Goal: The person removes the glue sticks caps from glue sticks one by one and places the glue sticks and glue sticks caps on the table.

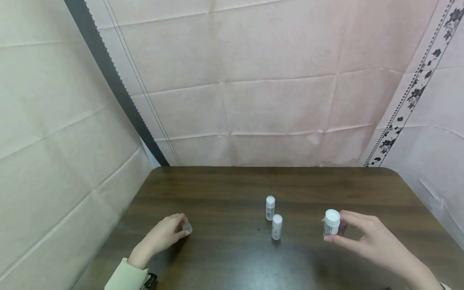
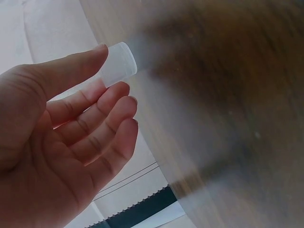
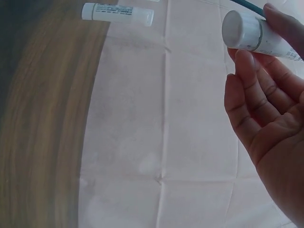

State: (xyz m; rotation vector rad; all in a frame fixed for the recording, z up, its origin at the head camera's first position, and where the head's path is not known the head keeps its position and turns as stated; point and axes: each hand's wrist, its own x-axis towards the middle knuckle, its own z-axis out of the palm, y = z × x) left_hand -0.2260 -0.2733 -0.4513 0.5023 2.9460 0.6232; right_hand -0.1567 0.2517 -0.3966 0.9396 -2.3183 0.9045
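Pinching the clear cap point(image 1: 187, 228) in my left hand point(image 1: 164, 235), toward the table's point(image 1: 224, 185) left edge; my right hand point(image 1: 366, 239) grips the upright white-capped bottle point(image 1: 331, 224) well apart, rightward.

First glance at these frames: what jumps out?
The right hand pinches a white-capped bottle above the right side of the dark wooden table. The left hand holds a small clear cap at the table's left. Two small white bottles stand upright between the hands.
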